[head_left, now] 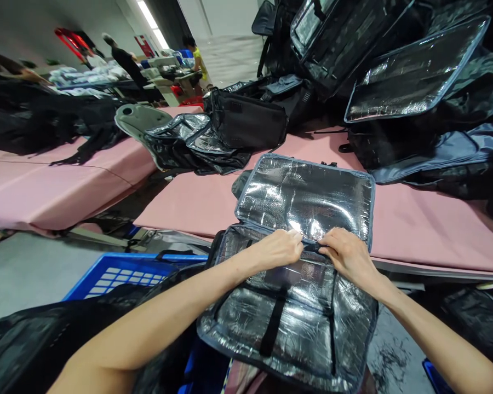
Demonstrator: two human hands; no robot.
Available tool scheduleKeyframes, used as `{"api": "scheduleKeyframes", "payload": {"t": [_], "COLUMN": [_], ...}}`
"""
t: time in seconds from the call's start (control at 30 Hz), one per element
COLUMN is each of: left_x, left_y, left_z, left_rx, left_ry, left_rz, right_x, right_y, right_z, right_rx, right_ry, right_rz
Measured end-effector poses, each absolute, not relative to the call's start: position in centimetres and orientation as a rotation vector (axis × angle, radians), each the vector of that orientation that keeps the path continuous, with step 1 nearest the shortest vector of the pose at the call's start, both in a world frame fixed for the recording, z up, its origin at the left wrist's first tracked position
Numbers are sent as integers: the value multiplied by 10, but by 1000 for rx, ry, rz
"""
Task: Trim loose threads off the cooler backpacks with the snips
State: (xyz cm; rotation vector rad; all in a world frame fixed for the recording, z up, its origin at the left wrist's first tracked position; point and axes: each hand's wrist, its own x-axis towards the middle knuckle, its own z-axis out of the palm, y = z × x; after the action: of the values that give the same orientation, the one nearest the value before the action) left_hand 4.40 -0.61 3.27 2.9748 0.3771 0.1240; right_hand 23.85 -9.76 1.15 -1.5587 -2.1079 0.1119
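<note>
An insulated bag [246, 323] with a shiny silver lining lies opened before me, its lid [308, 191] folded back onto the pink table. Near the hinge between lid and body, my left hand [281, 247] is closed, fingers bent in a pinch. Just to its right, my right hand [345, 253] pinches too, thumb against fingers. Between the two sets of fingertips shows a short dark strap [312, 248], which both hands seem to grip. A long black strap [274, 323] runs down inside the lining.
The pink table [414, 230] carries a heap of black bags [250, 117] and more lined bags [419, 71] at right. A blue crate [107, 273] stands low at left with dark bags over it. Beyond a gap is another pink table [66, 186]. People are farther back.
</note>
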Motion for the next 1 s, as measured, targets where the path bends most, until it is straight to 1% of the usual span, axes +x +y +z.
{"api": "scheduleKeyframes", "payload": {"t": [0.23, 0.47, 0.67, 0.83, 1.0], "left_x": [33, 25, 25, 27, 24], "left_y": [-10, -10, -19, -21, -23], "left_z": [10, -10, -7, -3, -4], "left_rx": [3029, 2947, 2887, 2803, 2499], "left_ry": [577, 755, 809, 829, 953], "left_rz": [323, 522, 664, 711, 845], "right_x": [234, 226, 227, 222, 222], "right_y": [-97, -96, -94, -92, -91], "right_z": [13, 16, 16, 15, 20], "right_rx": [-1615, -1668, -1692, -1700, -1727], "right_ry": [-2063, -2109, -2001, -2062, -2015], "right_rz": [101, 46, 201, 132, 224]}}
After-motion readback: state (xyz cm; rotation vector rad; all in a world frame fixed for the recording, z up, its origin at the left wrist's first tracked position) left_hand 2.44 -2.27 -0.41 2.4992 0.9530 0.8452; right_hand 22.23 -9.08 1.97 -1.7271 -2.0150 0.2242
